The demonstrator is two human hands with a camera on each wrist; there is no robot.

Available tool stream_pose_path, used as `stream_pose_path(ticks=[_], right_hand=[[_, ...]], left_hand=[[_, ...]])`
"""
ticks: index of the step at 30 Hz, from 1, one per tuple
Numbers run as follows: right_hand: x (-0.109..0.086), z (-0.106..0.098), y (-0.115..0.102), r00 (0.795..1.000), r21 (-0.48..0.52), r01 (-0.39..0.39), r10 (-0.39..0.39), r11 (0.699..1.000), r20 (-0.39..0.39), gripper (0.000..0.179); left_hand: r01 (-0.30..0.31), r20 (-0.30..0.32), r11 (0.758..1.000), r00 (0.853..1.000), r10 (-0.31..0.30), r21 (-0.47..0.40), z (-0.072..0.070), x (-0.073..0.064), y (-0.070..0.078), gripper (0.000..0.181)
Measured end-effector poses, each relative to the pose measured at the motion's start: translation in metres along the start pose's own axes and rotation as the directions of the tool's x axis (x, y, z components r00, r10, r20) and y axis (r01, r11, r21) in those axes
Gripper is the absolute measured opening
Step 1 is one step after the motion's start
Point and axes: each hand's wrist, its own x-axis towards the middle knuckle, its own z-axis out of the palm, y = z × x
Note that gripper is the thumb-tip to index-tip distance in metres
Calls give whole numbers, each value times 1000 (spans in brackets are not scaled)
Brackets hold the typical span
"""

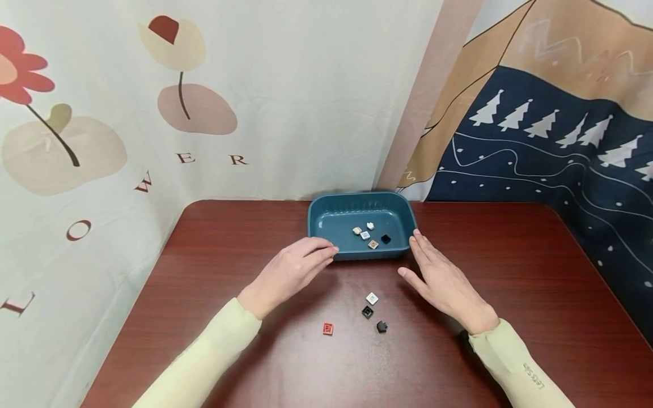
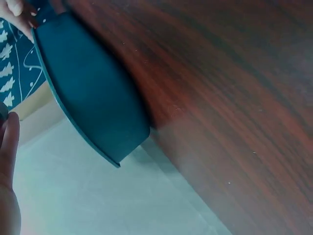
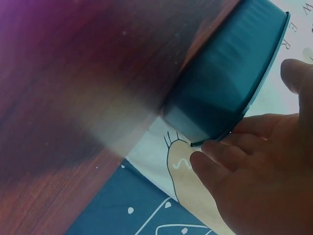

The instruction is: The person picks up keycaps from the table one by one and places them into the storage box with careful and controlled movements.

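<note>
My left hand is over the front left rim of a teal plastic tray, thumb and fingers together. At its fingertips the left wrist view shows the edge of a small dark piece; its kind is mostly hidden. My right hand lies with straight fingers against the tray's right end, thumb spread. In the tray are several keycap-like pieces, among them a black one and a tan one. Before it lie a white keycap, a black keycap, a dark shaped piece and a red keycap.
The brown wooden table carries everything. A pale printed curtain hangs behind the tray, and a dark blue one with white trees is at the right.
</note>
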Motion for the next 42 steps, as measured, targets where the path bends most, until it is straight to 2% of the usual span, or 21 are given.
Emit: stream_pose_path(ticks=[7,10,13,17,20,22,30,32,38,42], right_hand=[[-1,0,0,1000,5,-2,2,1000,-1,85],[-1,0,0,1000,5,-2,2,1000,-3,85],[-1,0,0,1000,8,-4,4,1000,-2,85],[-1,0,0,1000,12,-8,8,1000,-1,84],[-1,-1,0,1000,8,-10,10,1000,-1,84],[-1,-1,0,1000,7,-10,10,1000,-1,84],[0,-2,-1,1000,8,-7,7,1000,0,84],[0,-2,-1,1000,8,-6,6,1000,-1,84],[0,-2,-2,1000,8,2,-2,1000,-1,85],[0,-2,-2,1000,17,-1,1,1000,2,88]], left_hand=[[98,-81,995,992,-99,-9,2,8,-3,32],[112,-119,994,987,-113,-15,2,13,-5,30],[130,-126,991,983,-132,-19,3,18,-7,30],[207,-60,978,976,-208,-11,5,23,-9,27],[277,14,961,961,-277,7,8,27,-11,24],[303,45,953,952,-303,15,12,29,-13,23],[303,79,953,950,-303,20,23,36,-21,18],[323,115,946,939,-324,24,25,39,-23,17],[411,247,910,877,-411,56,31,49,-27,14],[434,297,897,849,-437,81,36,53,-29,12]])
